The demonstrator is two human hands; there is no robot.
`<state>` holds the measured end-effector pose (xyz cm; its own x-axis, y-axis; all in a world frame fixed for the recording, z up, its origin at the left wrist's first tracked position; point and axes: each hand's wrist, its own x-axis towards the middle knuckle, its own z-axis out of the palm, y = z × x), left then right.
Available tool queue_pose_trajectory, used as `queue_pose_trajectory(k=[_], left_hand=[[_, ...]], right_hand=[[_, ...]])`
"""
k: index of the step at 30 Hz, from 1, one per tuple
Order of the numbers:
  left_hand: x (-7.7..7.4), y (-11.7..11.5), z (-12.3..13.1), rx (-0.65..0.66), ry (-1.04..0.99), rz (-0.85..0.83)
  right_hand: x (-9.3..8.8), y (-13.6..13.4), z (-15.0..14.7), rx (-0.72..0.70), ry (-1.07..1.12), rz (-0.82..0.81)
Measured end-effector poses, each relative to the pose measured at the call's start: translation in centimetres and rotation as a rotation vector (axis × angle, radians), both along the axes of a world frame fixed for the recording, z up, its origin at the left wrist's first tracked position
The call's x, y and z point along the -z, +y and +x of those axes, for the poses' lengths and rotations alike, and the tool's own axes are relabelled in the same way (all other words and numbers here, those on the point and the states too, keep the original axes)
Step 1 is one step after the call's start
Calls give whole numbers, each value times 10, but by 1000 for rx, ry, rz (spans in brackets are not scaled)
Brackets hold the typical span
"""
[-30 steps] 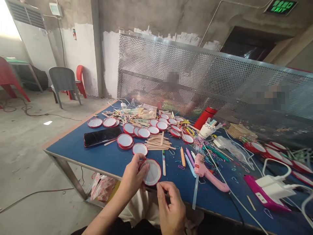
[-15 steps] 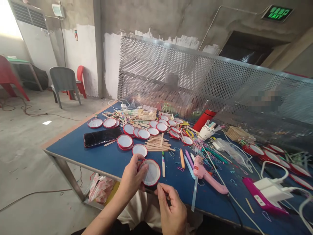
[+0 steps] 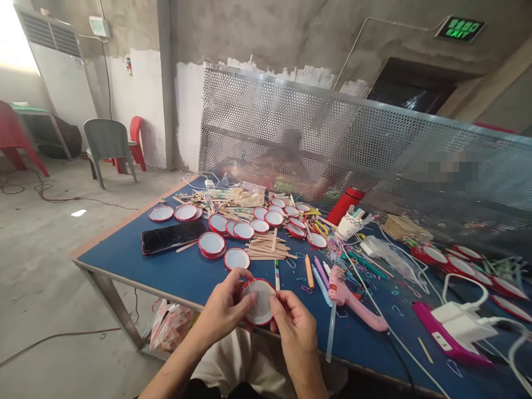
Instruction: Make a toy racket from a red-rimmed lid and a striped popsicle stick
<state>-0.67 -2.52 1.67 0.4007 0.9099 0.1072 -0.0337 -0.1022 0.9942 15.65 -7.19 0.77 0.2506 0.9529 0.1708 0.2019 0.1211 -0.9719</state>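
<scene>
Over the table's front edge, my left hand (image 3: 228, 299) grips a round jar lid (image 3: 261, 305) by its left side, thumb across the pale inner face. The lid has a red rim and is tilted toward me. On its right edge my right hand (image 3: 296, 321) is closed, thumb on the rim and fingers curled behind. A thin clear strand seems to cross the lid, too faint to make out. Just beyond lie another lid (image 3: 236, 259), a stick with coloured bands (image 3: 277, 272) and a pile of wooden craft sticks (image 3: 266, 247).
A pink glue gun (image 3: 353, 302) lies to the right, beside several coloured pens (image 3: 310, 271). Farther right is a purple power strip (image 3: 446, 332) with white chargers and cables. A phone (image 3: 172, 237) rests at left. A red bottle (image 3: 346, 205) stands before the perforated metal screen (image 3: 257, 111).
My right hand has moved up and left from below the lid onto its right edge. The lid has shifted slightly down and right in view, still in my left hand.
</scene>
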Motion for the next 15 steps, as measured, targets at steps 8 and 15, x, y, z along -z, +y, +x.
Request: queue_pose_trajectory(k=[8, 15], left_hand=[[-12, 1, -6, 31, -26, 21], [-14, 6, -2, -87, 179, 4]], right_hand=[[-6, -1, -10, 120, 189, 50], [7, -2, -23, 80, -27, 122]])
